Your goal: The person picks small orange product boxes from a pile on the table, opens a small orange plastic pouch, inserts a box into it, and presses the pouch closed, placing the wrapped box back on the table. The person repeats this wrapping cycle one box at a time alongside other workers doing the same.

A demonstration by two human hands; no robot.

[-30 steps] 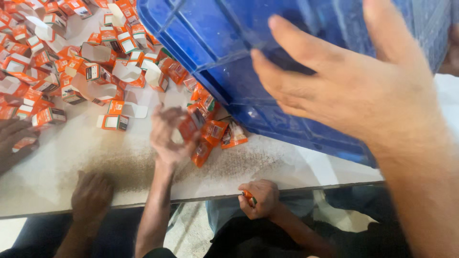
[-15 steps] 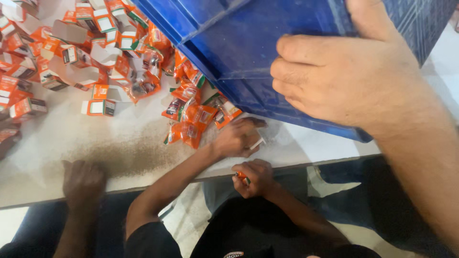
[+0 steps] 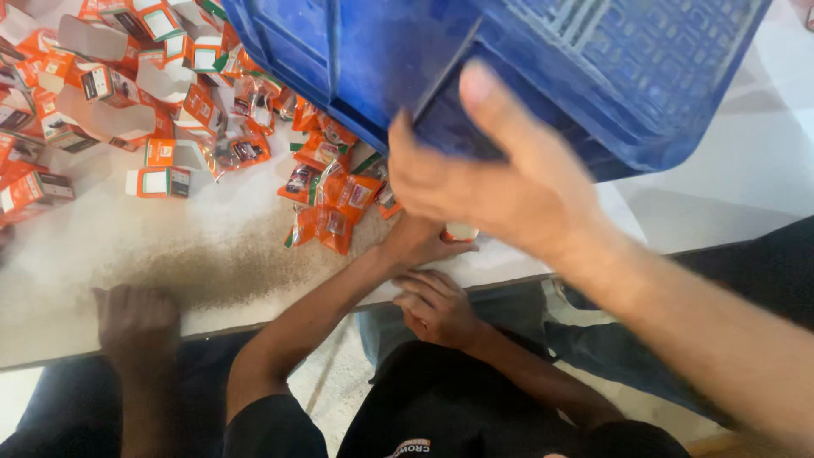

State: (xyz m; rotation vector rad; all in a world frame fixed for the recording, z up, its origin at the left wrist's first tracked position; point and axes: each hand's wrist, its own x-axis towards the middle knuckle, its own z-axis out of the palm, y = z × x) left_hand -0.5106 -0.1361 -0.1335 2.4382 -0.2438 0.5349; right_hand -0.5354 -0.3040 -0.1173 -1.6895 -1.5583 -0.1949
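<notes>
From the head camera, the picture is ruled by a large blue plastic crate [image 3: 526, 68], tipped over the white table [image 3: 153, 246] so that its ribbed side wall and latticed bottom face the lens. The person's right hand [image 3: 500, 182] lies flat against the crate's lower edge, fingers spread wide with one fingertip reaching up the wall and the thumb pointing left; it presses and steadies rather than wraps around anything. The left hand is out of view. Spilling from below the crate's left edge is a heap of small orange sachets [image 3: 335, 208], and further left of the crate lies a wider scatter of little orange-and-white cartons [image 3: 157, 180], some flattened or open. Directly below the crate, at the table's near edge, a co-worker seated in a dark shirt reaches a hand [image 3: 420, 244] in under it, with a second hand [image 3: 437, 305] curled just beneath the table edge; whether either one holds a sachet cannot be told. Well left of the crate, another person's hand [image 3: 136, 318] rests on the table edge. The crate looks stiff and bulky, probably light now that its contents lie on the table, with smooth walls that could slip under a flat palm; its rim and the moulded ribs seem the surest places to grip. The sachets look soft, light and slippery.
</notes>
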